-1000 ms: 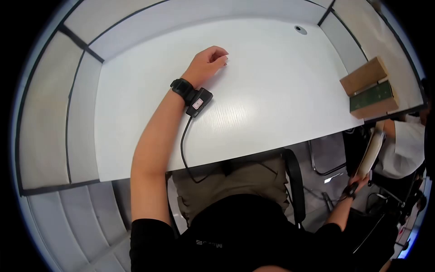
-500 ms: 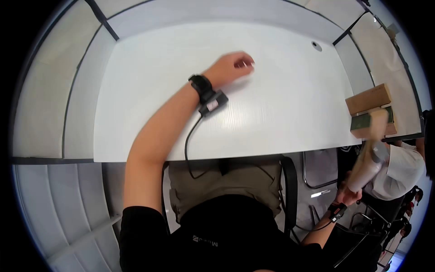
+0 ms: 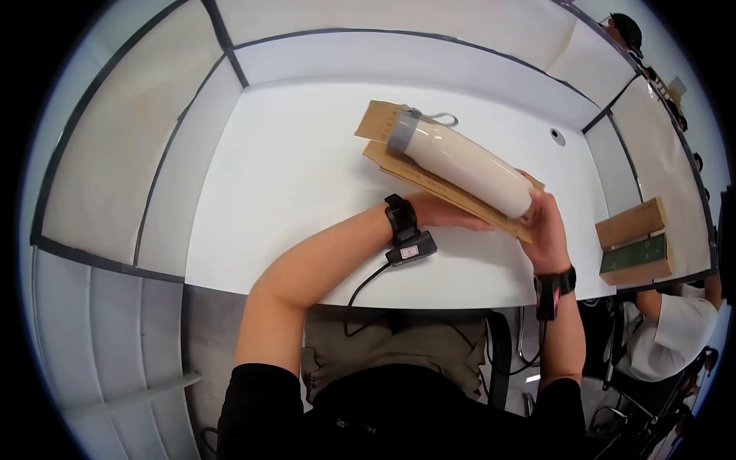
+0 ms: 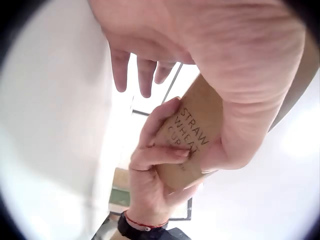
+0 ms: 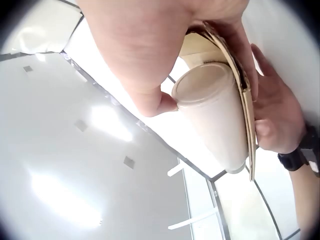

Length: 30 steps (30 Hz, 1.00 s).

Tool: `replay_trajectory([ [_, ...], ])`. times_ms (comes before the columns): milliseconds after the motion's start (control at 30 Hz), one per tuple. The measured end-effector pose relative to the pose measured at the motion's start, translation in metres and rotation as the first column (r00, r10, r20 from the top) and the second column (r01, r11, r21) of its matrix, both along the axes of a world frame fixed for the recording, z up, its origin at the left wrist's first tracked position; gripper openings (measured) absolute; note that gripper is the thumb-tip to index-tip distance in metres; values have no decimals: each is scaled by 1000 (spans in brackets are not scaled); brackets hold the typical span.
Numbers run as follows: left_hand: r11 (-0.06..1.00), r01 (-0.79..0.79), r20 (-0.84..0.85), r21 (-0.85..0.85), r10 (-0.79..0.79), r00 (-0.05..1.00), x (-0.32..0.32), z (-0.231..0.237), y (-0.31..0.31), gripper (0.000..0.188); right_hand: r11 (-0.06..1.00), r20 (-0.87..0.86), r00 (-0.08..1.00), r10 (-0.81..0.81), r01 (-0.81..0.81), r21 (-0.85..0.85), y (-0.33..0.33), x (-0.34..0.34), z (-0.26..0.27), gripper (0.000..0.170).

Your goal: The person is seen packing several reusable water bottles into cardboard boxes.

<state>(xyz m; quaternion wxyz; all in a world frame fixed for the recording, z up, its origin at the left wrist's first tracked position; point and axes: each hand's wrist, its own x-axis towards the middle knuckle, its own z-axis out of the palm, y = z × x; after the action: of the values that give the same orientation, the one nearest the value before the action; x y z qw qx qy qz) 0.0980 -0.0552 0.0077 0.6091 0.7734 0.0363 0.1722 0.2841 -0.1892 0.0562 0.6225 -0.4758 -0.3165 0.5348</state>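
Observation:
A cream bottle with a grey lid and a grey strap loop lies tilted in an opened cardboard box above the desk. My right hand grips the bottle's base end together with the cardboard. In the right wrist view its thumb presses the round base of the bottle. My left hand is beneath the cardboard, fingers partly hidden there. The left wrist view has those fingers straight and spread, with the thumb against the box, printed "STRAW WHEAT CUP".
The white desk is walled by pale partitions. Two box-like blocks, one brown and one green-topped, sit at its right edge. A cable hole is at the back right. Another person's white sleeve shows at right.
My right hand has brought the bottle and cardboard from low beside the chair, up and left over the desk. My left hand has moved right and nearer me, under the cardboard.

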Motion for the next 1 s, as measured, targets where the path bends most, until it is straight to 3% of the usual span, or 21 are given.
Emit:
replay_trajectory([
  [33, 996, 3, -92, -94, -12, 996, -7, 7, 6, 72, 999, -8, 999, 46, -46, 2, 16, 0, 2, 57],
  [67, 992, -46, 23, -118, 49, 999, -11, 8, 9, 72, 997, -52, 996, 66, -68, -33, 32, 8, -5, 55],
  [133, 943, -134, 54, -305, 158, 986, -15, 11, 14, 70, 987, -105, 984, 143, -150, -63, 57, 19, -15, 54],
  [300, 694, -259, 222, -672, 522, 823, -2, -8, 35, 77, 961, -129, 963, 237, -252, -117, 97, -1, -21, 57],
  [333, 631, -356, 166, -690, 616, 770, -4, -8, 36, 79, 953, -139, 954, 266, -282, -114, 102, -6, -21, 58],
  [467, 643, -389, 191, -660, 644, 741, -10, -11, 55, 75, 927, -69, 929, 363, -367, -73, 115, -20, -17, 63],
  [567, 647, -463, 211, -607, 692, 690, -12, -5, 51, 74, 800, 87, 805, 587, -561, -211, 129, -9, -13, 66],
  [600, 664, -508, 224, -549, 702, 676, -14, -3, 47, 75, 810, 156, 800, 580, -544, -221, 133, -9, -15, 65],
  [633, 681, -550, 238, -484, 707, 666, -14, -1, 47, 75, 866, 297, 814, 499, -475, -156, 129, -24, -8, 68],
  [667, 733, -523, 283, -436, 663, 693, -13, -1, 49, 77, 917, 608, 720, 335, -397, -36, 135, -26, -16, 70],
  [700, 743, -508, 290, -437, 651, 702, -14, 0, 51, 79, 932, 830, 546, 110, -347, 104, 140, -28, -27, 71],
  [800, 780, -467, 263, -416, 595, 760, -15, 2, 50, 84, 936, 733, 679, 35, -279, 214, 135, -35, -45, 72],
  [900, 787, -395, 231, -475, 544, 807, -12, -4, 51, 82, 961, 491, 839, 233, -275, 13, 126, -24, -39, 65],
  [1000, 700, -329, 150, -634, 529, 836, -8, -25, 59, 71, 978, 349, 924, 155, -194, 79, 128, -16, -38, 53],
])
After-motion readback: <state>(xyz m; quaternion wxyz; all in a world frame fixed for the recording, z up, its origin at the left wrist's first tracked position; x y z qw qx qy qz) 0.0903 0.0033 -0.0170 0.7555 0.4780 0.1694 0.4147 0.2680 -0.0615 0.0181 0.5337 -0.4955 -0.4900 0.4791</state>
